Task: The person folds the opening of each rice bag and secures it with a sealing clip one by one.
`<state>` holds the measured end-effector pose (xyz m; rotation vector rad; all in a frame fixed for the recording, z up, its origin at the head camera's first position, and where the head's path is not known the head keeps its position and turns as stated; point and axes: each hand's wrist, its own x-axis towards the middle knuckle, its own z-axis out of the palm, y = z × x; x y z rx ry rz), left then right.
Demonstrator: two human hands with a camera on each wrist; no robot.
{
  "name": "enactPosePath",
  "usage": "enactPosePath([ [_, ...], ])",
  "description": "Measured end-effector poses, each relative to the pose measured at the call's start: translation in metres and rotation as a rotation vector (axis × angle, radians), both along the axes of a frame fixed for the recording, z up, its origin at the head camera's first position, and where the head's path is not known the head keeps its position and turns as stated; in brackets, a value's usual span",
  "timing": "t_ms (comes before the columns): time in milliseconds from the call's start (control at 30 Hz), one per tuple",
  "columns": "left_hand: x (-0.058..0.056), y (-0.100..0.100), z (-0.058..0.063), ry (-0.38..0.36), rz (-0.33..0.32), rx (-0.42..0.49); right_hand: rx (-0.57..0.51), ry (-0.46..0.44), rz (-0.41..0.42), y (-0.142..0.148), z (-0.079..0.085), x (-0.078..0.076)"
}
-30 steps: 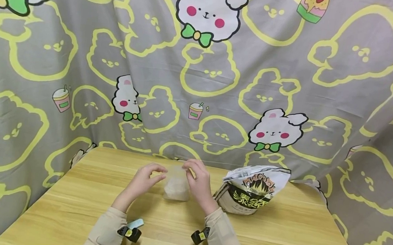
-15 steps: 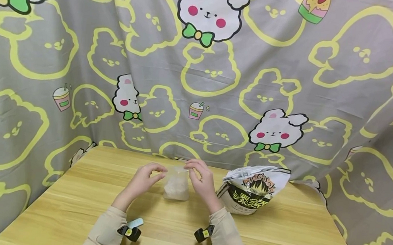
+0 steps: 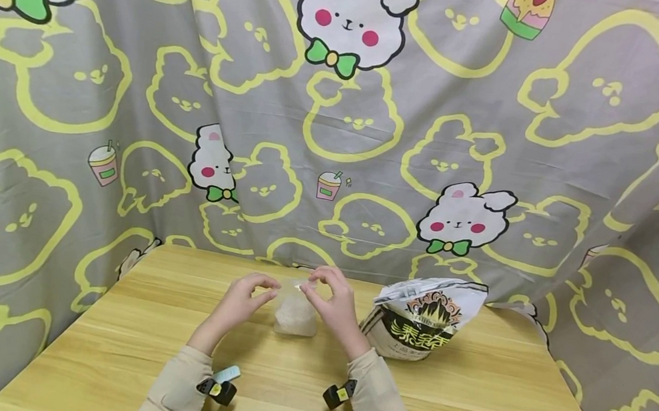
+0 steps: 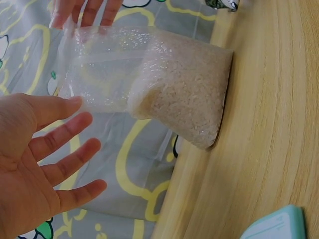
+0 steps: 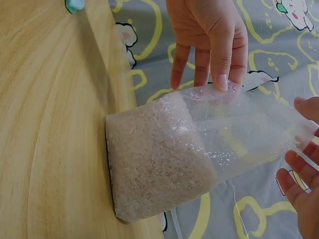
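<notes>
A clear plastic bag (image 3: 296, 316), its lower part filled with white rice (image 5: 154, 159), stands upright on the wooden table. My left hand (image 3: 245, 296) pinches the bag's upper left edge between thumb and index finger. In the left wrist view, the other fingers of that left hand (image 4: 45, 154) are spread apart. At the bag's mouth, my right hand (image 3: 332, 296) pinches the top edge with thumb and fingertips. The right wrist view shows only part of the right hand (image 5: 306, 164), at the frame's edge. Above the rice, the bag's upper part is see-through and flattened.
A larger printed sack (image 3: 425, 326) in white, black and tan stands to the right, its top folded over. By the left wrist lies a small light-blue object (image 3: 227, 374). The patterned grey curtain (image 3: 279, 227) hangs behind the wooden table (image 3: 280, 388).
My right hand first shifted right along the top of the bag, then came back left towards its middle. The left hand and the bag's base have stayed in place.
</notes>
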<state>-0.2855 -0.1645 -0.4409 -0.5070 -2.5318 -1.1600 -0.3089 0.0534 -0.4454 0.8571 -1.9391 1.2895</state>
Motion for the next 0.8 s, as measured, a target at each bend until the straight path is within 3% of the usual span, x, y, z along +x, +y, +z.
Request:
enactPosePath([
  [333,-0.0008,-0.0005,0.0003,-0.025,0.004,0.003,0.056,-0.053,-0.034,0.0029,0.0025,0.0],
  [800,-0.0016,0.003,-0.0027,0.054,0.008,0.004,0.103,-0.109,-0.013,0.0065,0.0076,0.0032],
])
